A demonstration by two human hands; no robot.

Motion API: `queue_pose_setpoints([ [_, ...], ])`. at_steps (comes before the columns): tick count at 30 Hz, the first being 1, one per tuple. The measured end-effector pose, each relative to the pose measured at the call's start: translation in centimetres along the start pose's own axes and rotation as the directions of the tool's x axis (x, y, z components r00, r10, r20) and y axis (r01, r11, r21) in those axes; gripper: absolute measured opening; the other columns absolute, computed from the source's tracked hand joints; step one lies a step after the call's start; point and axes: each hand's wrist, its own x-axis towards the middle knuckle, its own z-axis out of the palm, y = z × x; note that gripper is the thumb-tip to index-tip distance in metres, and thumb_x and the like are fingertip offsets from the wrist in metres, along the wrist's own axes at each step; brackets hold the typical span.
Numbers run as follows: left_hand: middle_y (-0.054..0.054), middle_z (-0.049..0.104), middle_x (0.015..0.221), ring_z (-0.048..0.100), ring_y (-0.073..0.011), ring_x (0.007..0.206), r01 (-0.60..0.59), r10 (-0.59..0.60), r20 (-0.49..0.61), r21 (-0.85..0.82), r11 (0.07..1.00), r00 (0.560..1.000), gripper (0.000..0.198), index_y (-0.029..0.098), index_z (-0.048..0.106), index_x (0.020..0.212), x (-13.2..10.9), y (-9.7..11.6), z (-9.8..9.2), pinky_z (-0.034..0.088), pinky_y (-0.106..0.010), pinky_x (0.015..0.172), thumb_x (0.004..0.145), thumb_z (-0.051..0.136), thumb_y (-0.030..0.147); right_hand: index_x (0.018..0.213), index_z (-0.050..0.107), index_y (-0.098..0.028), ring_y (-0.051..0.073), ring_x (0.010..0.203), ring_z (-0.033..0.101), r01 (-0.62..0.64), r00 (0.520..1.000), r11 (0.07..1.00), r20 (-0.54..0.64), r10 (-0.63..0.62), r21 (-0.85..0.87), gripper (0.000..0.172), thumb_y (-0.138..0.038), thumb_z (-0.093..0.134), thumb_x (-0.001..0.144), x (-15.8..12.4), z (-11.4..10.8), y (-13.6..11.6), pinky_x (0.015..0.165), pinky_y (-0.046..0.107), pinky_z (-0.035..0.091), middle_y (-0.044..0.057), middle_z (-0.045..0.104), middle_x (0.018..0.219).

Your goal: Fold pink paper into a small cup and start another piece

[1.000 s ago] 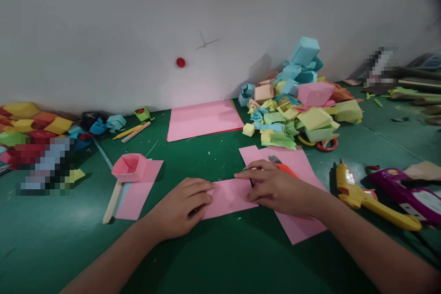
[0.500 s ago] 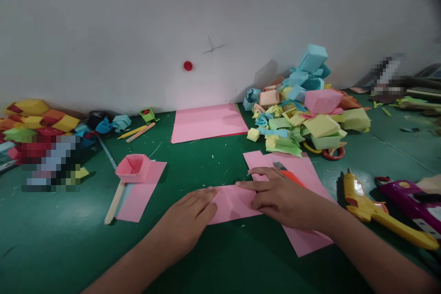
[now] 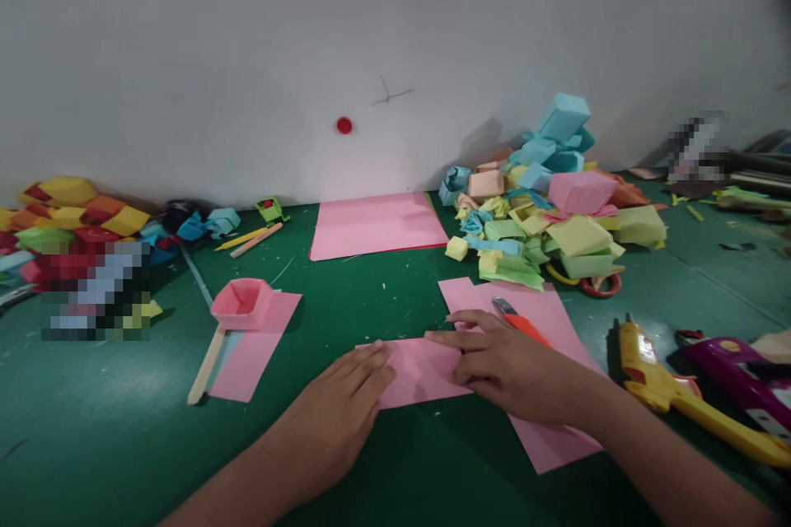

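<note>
A pink sheet of paper (image 3: pixel 426 370) lies on the green table in front of me, with faint creases across it. My left hand (image 3: pixel 352 395) rests flat on its left end, fingers stretched out. On its right end lies my right hand (image 3: pixel 500 362), fingers spread, the index fingertip at the paper's top edge. Partly under my right hand and forearm is a larger piece of pink paper (image 3: pixel 544 445). An orange cutter (image 3: pixel 525 327) with a grey tip lies on that piece, partly hidden by my hand.
Left of my hands stand a folded pink paper box (image 3: pixel 242 305) and a wooden stick (image 3: pixel 207 366) by a pink strip (image 3: pixel 250 362). Pink sheets (image 3: pixel 380 222) lie at the back. Right are a pile of folded paper (image 3: pixel 556 206), a yellow glue gun (image 3: pixel 655 370) and a purple tool (image 3: pixel 735 370).
The view has tilted slightly, so everything sits a little lower. My left hand presses slightly further in on the paper, its thumb now against the fingers. My right hand stays in place.
</note>
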Motion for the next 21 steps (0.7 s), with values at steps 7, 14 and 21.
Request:
queue_pose_setpoints([
  [7, -0.012, 0.052, 0.150, 0.048, -0.0264, 0.139, -0.001, 0.000, -0.019, -0.034, 0.999, 1.000, 0.051, 0.017, 0.049, 0.142, 0.0, 0.1, -0.1, 0.046, -0.048, 0.114, 0.093, 0.041, 0.005, 0.092, 0.072, -0.027, 0.034, 0.142, 0.035, 0.010, 1.000, 0.995, 0.001, -0.010, -0.101, 0.027, -0.009, 0.052, 0.088, -0.1, -0.1, -0.5, 0.109, 0.060, 0.038, -0.002, 0.059, 0.145],
  [14, -0.010, 0.046, 0.155, 0.045, -0.0258, 0.142, 0.053, -0.050, 0.030, -0.108, 0.993, 0.998, 0.052, 0.020, 0.051, 0.139, 0.1, 0.3, -0.3, 0.044, -0.050, 0.114, 0.091, 0.042, 0.004, 0.095, 0.067, -0.021, 0.031, 0.141, 0.038, 0.047, 0.997, 0.968, -0.043, -0.059, -0.246, 0.024, -0.007, 0.050, 0.086, 0.5, 0.6, -2.6, 0.112, 0.055, 0.032, 0.004, 0.058, 0.145],
  [21, -0.014, 0.050, 0.152, 0.046, -0.0271, 0.141, 0.080, -0.078, 0.058, -0.049, 0.996, 0.995, 0.055, 0.016, 0.054, 0.133, 0.4, 0.8, 0.3, 0.042, -0.050, 0.116, 0.081, 0.045, 0.002, 0.117, 0.066, -0.011, 0.035, 0.134, 0.046, 0.117, 0.992, 0.897, 0.016, -0.122, -0.426, 0.037, -0.023, 0.059, 0.083, 2.2, 2.1, -3.8, 0.113, 0.053, 0.030, 0.019, 0.060, 0.139],
])
